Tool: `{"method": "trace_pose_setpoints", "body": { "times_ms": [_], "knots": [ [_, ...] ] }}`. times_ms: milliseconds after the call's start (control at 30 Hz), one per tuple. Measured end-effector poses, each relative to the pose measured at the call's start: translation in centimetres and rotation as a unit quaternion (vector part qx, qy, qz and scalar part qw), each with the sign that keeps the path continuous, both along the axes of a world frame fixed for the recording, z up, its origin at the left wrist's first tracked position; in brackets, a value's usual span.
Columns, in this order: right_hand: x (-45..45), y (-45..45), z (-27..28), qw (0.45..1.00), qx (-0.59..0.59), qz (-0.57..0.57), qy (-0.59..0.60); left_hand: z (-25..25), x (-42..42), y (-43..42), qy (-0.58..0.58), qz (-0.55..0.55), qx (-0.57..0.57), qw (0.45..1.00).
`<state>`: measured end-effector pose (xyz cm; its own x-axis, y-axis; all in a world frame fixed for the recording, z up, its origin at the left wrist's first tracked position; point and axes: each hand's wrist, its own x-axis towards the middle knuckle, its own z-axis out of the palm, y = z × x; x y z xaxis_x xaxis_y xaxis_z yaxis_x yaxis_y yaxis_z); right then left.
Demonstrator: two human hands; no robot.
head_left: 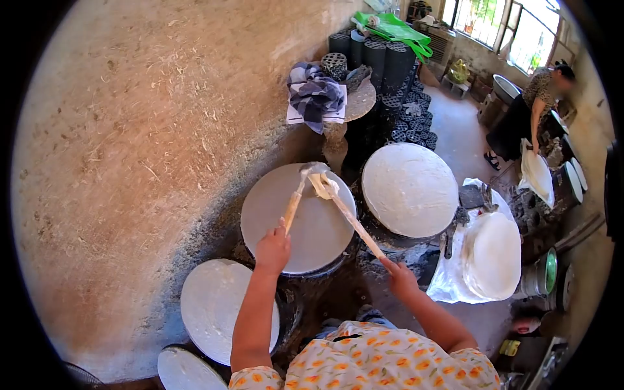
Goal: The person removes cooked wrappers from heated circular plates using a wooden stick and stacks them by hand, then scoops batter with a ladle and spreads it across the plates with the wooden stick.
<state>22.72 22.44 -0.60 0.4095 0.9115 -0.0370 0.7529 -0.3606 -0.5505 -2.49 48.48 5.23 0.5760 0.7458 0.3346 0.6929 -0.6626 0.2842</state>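
Holding a tool in each hand, you work over the grey round plate [286,231], and the dial here is laid over that plate, with twelve pointing away from you. Your left hand [273,250], over seven o'clock, has its fingers wrapped round the handle of a short wooden-handled tool [294,209], whose pale, smeared head reaches to between twelve and one. Your right hand [403,283], outside the rim past four o'clock, is closed round the near end of a long wooden stick [357,227]. It slants in to a soft, cream-coloured lump [324,186] at its far end, near one o'clock, just beside the other tool's head; you cannot tell whether the two touch.

Between two and three sits a white-covered round [409,190], apart from the plate. Just past three, white round sheets [492,257] lie stacked on clear plastic [448,276]. Towards seven is another white-covered round [224,309], with a smaller pale round [187,369] beyond it, cut off by the view's edge.

At twelve, by the wall, lies a crumpled checked cloth [315,94]; at one, dark pierced cylinders [396,65] stand piled beneath a green plastic bag [393,31]. Far off at two, a co-worker [536,97] bends over, one hand at a white sheet [536,172].
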Motion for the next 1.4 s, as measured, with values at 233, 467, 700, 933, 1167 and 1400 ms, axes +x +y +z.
{"method": "trace_pose_setpoints", "body": {
  "times_ms": [233, 467, 700, 933, 1167, 1400],
  "knots": [
    [-0.7, -1.9, 0.1, 0.992, 0.086, -0.01, 0.087, 6.5, 0.4, 0.3, -0.17, 0.017, 0.137, 0.976],
    [0.0, 1.4, -2.4, 0.988, 0.123, -0.001, 0.093, 9.8, -0.4, -3.2, -0.528, 0.018, -0.382, 0.758],
    [-1.1, 18.5, -1.5, 0.984, 0.058, 0.023, 0.169, 4.8, -2.2, -5.6, -0.499, 0.05, -0.452, 0.737],
    [-1.3, 12.6, -1.2, 0.968, 0.123, -0.038, 0.216, 3.7, -5.0, -6.1, -0.509, 0.083, -0.45, 0.729],
    [-4.0, 11.9, -1.9, 0.982, 0.056, -0.017, 0.178, 3.3, -7.1, -5.8, -0.525, 0.098, -0.434, 0.726],
    [-7.8, 21.0, 1.0, 0.971, -0.062, 0.073, 0.218, 3.5, -8.7, -6.3, -0.531, 0.12, -0.421, 0.725]
  ]
}}
